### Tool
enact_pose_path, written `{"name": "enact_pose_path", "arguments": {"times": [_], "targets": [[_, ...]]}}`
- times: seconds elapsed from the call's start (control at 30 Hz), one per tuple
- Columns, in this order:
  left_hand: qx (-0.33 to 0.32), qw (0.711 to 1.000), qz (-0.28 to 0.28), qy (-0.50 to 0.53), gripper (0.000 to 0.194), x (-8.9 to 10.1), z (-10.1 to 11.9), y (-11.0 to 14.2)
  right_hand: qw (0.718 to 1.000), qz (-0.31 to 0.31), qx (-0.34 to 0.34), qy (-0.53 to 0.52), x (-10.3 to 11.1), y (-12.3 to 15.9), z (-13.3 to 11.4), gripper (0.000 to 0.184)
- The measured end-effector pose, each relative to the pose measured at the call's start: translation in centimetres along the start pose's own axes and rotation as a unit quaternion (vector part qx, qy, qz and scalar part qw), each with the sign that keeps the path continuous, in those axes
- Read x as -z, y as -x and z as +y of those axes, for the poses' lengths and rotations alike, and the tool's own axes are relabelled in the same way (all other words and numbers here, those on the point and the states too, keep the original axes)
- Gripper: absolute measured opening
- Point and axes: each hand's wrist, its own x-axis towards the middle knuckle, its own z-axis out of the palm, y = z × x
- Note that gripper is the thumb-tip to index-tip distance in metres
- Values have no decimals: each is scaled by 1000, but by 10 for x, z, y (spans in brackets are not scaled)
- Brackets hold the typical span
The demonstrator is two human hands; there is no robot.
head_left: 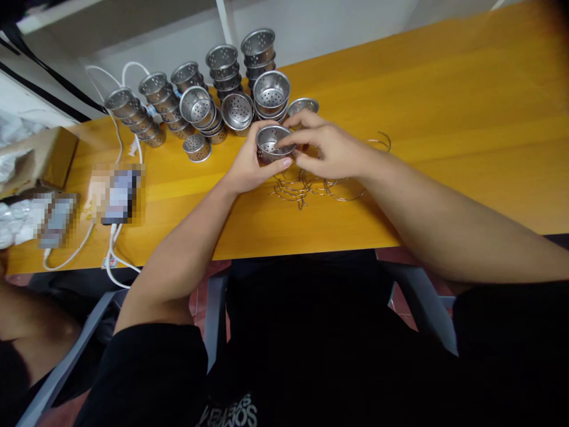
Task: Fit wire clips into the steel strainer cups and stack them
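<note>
My left hand [247, 165] is wrapped round the side of a perforated metal cup [268, 146], its thumb along the near side. The cup is tilted with its mouth facing me. From the right, my right hand [331, 147] has its fingers closed at the cup's right rim; one fingertip reaches inside the mouth and the thumb lies outside. Whether a wire is also between those fingers cannot be made out. Thin curved metal wires [299, 191] lie in a loose tangle on the table just below my hands. Another perforated cup [306, 105] stands behind my right hand, partly hidden.
Several stacks of perforated cups [222, 59] stand at the back of the wooden table [444, 118]. One small cup [197, 148] sits in front of them. To the left are two blurred phones with white cables [116, 252] and a cardboard box [57, 157]. A person's arm [31, 314] shows far left.
</note>
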Motion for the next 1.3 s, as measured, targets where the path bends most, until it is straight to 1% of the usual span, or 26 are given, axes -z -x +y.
{"name": "enact_pose_path", "arguments": {"times": [0.1, 0.23, 0.33, 0.4, 0.47, 0.57, 0.63, 0.7, 0.8, 0.87, 0.93, 1.0, 1.1, 1.2, 1.3], "targets": [[-5, 1000, -6, 6, 119, 0, -1, 1, 1000, 2, 3, -9, -3, 0, 1, 31], [10, 1000, -3, -12, 121, -2, -1, 0, 1000, 7, -8, -23, -1, -1, -3, 29], [20, 1000, 17, -3, 120, -3, -1, -1, 999, 11, -12, -34, 6, -2, -8, 32], [40, 999, 17, 4, 119, -3, -2, -1, 999, 30, 0, -30, 15, -2, -10, 34], [63, 998, 7, 8, 118, 0, -4, -1, 996, 85, 15, -6, 26, -3, -7, 37], [76, 997, 6, 16, 109, 6, -7, -1, 976, 213, 14, 42, 46, -4, 9, 39], [76, 997, 6, 27, 103, 8, -8, 0, 958, 281, -2, 58, 56, -3, 31, 37], [83, 996, 0, 37, 97, 7, -7, -1, 949, 308, -24, 69, 62, -1, 59, 38], [95, 995, -8, 44, 91, 5, -5, -1, 947, 310, -50, 76, 61, 1, 109, 47], [92, 994, -7, 50, 89, 4, -5, -1, 954, 284, -60, 75, 56, 1, 137, 47], [89, 995, -5, 51, 89, 4, -8, -1, 958, 268, -71, 76, 50, 0, 157, 44], [87, 995, -8, 45, 90, 5, -13, 0, 960, 254, -84, 78, 44, -2, 167, 40], [77, 996, -11, 33, 90, 6, -20, 1, 962, 241, -96, 89, 36, -5, 171, 38], [63, 997, 2, 34, 86, 5, -23, 1, 964, 235, -85, 91, 29, -6, 171, 44], [76, 997, 4, 29, 82, 4, -18, 0, 967, 230, -66, 91, 23, -7, 174, 54]]}}
